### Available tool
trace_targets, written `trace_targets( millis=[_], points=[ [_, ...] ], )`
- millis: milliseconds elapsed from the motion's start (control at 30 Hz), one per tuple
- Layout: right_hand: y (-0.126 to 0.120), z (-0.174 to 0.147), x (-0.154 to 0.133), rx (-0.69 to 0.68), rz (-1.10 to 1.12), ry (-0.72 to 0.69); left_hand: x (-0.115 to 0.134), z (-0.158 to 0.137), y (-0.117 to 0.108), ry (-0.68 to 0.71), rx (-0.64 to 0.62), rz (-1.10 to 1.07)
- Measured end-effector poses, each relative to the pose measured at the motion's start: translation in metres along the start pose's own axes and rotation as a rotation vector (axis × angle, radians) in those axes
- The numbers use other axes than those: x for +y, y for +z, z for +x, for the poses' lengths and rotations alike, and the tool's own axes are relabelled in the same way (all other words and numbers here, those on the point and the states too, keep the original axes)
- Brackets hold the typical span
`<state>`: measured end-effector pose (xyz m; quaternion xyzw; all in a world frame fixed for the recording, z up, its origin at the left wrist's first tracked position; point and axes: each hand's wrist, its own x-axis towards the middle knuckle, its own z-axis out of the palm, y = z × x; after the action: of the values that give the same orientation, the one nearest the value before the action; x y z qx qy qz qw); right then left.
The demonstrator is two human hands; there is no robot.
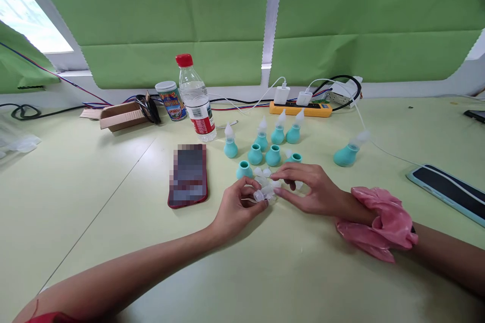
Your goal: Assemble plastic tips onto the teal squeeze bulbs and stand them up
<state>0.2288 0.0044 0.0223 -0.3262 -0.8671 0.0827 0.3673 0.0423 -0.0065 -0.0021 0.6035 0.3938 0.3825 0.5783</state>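
My left hand (241, 206) curls its thumb and fingers around a clear plastic nozzle piece (259, 196) just above the table. Opposite it, my right hand (312, 187) has thumb and forefinger apart, their tips touching or close beside the same small cluster of clear pieces. More translucent nozzle parts (267, 172) lie behind the fingers, partly hidden. Close by stand open-necked teal squeeze bulbs (244, 170), one of them (295, 158) partly behind my right hand. Farther back, several teal bulbs with pointed clear tips (230, 142) stand upright.
A phone (188, 176) lies left of the bulbs, with a water bottle (197, 101), a patterned can (172, 101) and a cardboard box (125, 116) behind. A yellow power strip (301, 109) sits at the back. At right are a tilted tipped bulb (346, 155) and another phone (450, 192) crossed by a white cable.
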Motion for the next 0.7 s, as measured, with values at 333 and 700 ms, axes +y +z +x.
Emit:
trace_targets(
  millis=[333, 700],
  points=[
    [-0.003, 0.001, -0.005, -0.237, 0.043, -0.107, -0.002, 0.000, 0.000, 0.007, -0.024, 0.018],
    [0.003, -0.002, 0.014, 0.029, -0.235, -0.138, 0.002, -0.003, 0.000, 0.018, -0.005, 0.069]
  ],
)
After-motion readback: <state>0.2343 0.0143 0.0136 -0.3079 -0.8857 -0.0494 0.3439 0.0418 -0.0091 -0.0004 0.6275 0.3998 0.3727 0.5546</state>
